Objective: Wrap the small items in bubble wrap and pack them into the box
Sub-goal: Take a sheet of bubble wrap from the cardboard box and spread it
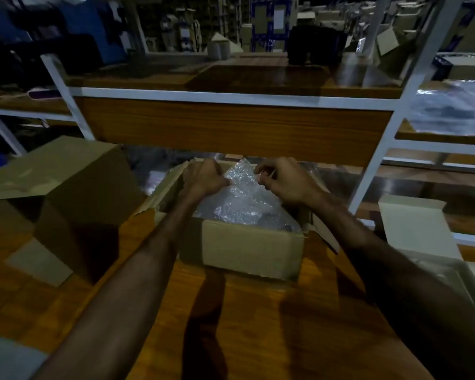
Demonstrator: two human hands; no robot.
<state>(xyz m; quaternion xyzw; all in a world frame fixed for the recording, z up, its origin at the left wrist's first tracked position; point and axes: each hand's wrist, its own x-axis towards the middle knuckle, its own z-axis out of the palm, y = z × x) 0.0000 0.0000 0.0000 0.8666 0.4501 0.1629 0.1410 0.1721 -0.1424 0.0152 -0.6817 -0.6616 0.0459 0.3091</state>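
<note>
Packing step: left hand [203, 178] and right hand [283, 181] pinch clear bubble wrap sheet [239, 196] over open brown cardboard box [247, 250]; next, tuck it down.

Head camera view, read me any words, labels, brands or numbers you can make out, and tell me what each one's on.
None can be read.
Open cardboard box: no print visible.
Bubble wrap, held by the left hand and right hand: no text.
White labels on the back shelf boxes: too blurred.
</note>
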